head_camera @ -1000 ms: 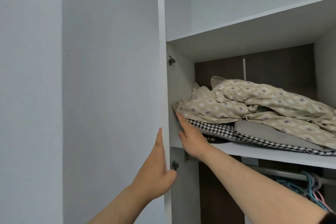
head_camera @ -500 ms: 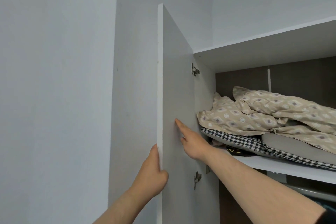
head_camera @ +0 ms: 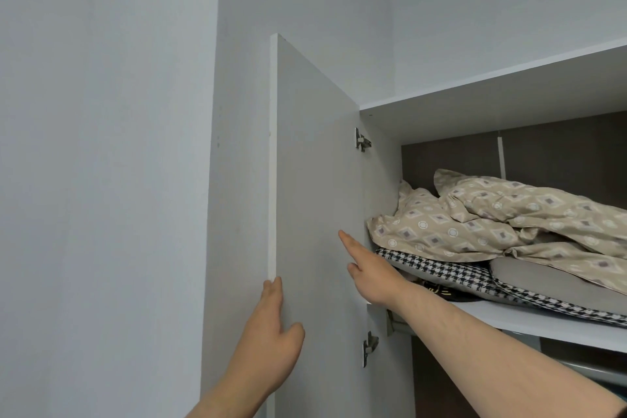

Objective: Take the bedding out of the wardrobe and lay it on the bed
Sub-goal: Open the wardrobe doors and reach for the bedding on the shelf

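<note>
Left hand point(head_camera: 271, 332) clasps the door point(head_camera: 315, 214) edge, right hand point(head_camera: 369, 271) flat and empty; loosely heaped beige bedding point(head_camera: 475, 217) risks dragging the houndstooth cushion point(head_camera: 451, 273) off the shelf point(head_camera: 543, 319).

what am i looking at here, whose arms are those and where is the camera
The camera is worn on a person's head, so you see their own two bare arms reaching up and forward. There is no machine. The left hand grips the edge of the open white wardrobe door. The right hand is open, fingers stretched out, between the door's inner face and the shelf; it holds nothing. On that shelf lies a crumpled beige patterned quilt on top of a black-and-white houndstooth cushion and a grey pillow. Two metal hinges show on the door.
</note>
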Available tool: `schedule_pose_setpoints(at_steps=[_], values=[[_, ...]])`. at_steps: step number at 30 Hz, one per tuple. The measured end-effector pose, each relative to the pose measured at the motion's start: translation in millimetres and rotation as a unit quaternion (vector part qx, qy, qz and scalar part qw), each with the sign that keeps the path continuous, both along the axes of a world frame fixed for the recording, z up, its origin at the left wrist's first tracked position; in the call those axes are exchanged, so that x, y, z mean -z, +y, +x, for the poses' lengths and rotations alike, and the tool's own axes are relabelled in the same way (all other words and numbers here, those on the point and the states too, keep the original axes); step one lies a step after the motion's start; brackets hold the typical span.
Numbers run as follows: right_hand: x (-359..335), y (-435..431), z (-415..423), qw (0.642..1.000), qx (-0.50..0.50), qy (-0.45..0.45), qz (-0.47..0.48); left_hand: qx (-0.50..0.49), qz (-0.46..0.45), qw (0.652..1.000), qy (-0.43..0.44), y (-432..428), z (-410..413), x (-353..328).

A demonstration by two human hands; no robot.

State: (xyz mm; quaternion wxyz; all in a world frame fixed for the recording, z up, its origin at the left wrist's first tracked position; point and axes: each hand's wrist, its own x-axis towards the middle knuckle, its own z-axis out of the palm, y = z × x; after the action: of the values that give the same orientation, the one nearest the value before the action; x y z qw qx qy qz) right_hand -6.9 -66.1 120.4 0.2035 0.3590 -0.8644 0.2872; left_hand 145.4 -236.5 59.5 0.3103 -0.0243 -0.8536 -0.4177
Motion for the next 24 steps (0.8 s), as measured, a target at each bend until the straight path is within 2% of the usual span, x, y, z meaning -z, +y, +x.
schedule_pose_setpoints(at_steps=[3,7,10,14,20,24], values=[[1.6,12.0,-2.0,1.000,0.000,-0.014,-0.005,0.010,-0.004,1.000,0.012,2.5,1.2,1.7],[3.6,30.0,-4.1,1.000,0.003,-0.024,-0.017,-0.051,-0.094,0.992,0.061,15.5,-4.0,-2.9],[1.2,48.4,-5.6,0.999,0.011,-0.027,-0.040,-0.039,-0.158,0.979,0.124,31.3,-16.7,-17.2],[-5.6,94.5,-3.0,0.996,0.038,-0.022,-0.080,-0.035,-0.195,0.970,0.139,50.5,-48.7,-40.5],[-4.0,198.2,2.8,0.990,0.130,0.007,-0.063,0.006,-0.211,0.965,0.156,108.7,-82.0,-48.6],[-2.1,254.5,4.1,0.982,0.173,0.018,-0.068,0.038,-0.166,0.972,0.164,154.7,-106.4,-44.6]])
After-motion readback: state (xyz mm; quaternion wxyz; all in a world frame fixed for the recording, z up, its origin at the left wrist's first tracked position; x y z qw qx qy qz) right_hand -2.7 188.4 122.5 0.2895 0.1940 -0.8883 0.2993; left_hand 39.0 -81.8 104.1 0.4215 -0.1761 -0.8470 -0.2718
